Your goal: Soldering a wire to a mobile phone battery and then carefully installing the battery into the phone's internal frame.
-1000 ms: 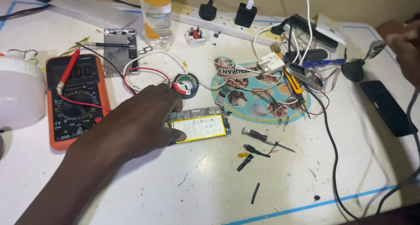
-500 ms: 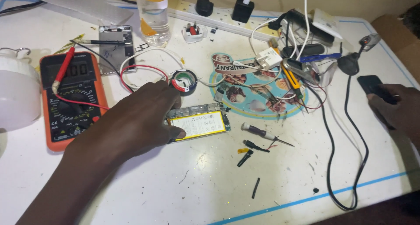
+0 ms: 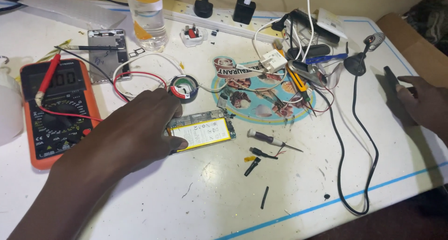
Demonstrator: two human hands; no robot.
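Left hand (image 3: 126,132): grip pressed flat on opened phone (image 3: 205,130), unchanged since earlier. Phone lies on counter (image 3: 210,198), right of orange multimeter (image 3: 53,114). Right hand (image 3: 427,104): far right of multimeter, now touching dark phone (image 3: 394,88), fingers apart.

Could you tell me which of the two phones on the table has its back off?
The opened phone under the left hand, its yellow battery showing. The black phone by the right hand looks closed.
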